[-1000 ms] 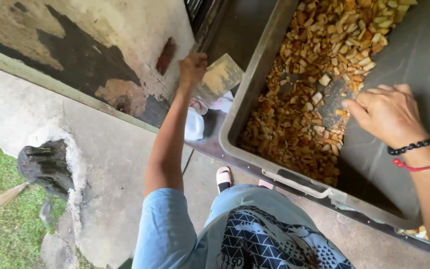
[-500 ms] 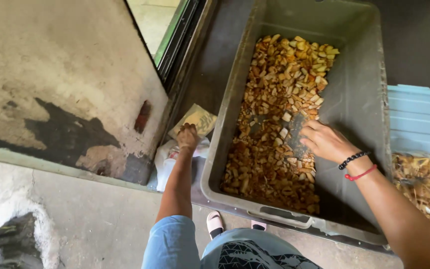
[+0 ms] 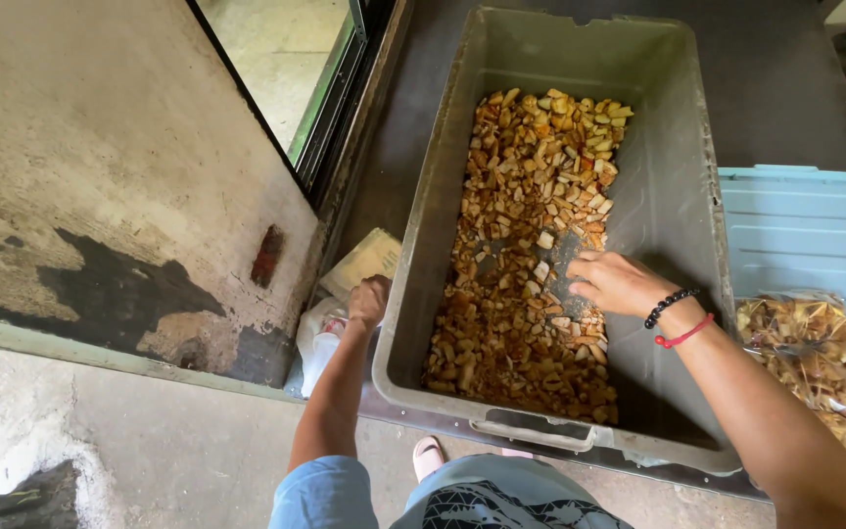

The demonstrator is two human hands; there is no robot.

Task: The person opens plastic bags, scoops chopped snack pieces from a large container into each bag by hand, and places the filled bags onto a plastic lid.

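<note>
Right hand (image 3: pixel 617 282) is down inside the grey plastic bin (image 3: pixel 673 211), palm down, fingers (image 3: pixel 580 276) spread loose and open, tips resting on the brown fried chips (image 3: pixel 531 255) near the bin's right wall. It holds nothing that I can see. Black bead bracelet (image 3: pixel 671 306) and a red cord (image 3: pixel 683 335) sit on that wrist.

The chips lie in a long heap along the bin floor, from the far end to the near end, w/ a bare grey patch just by the right hand.

Left hand (image 3: pixel 370 300) is outside the bin, just beside its left wall, fingers curled shut at the top of a clear plastic bag (image 3: pixel 320 338) (whether they pinch the bag itself or only press on it, can't tell). A tan packet (image 3: pixel 364 263) lies just beyond, on the floor (image 3: pixel 168 460) between bin and wall (image 3: pixel 100 176).

To the right of the bin: a pale blue lid (image 3: pixel 805 225), and on its near part a clear bag of the same chips (image 3: pixel 815 362).
</note>
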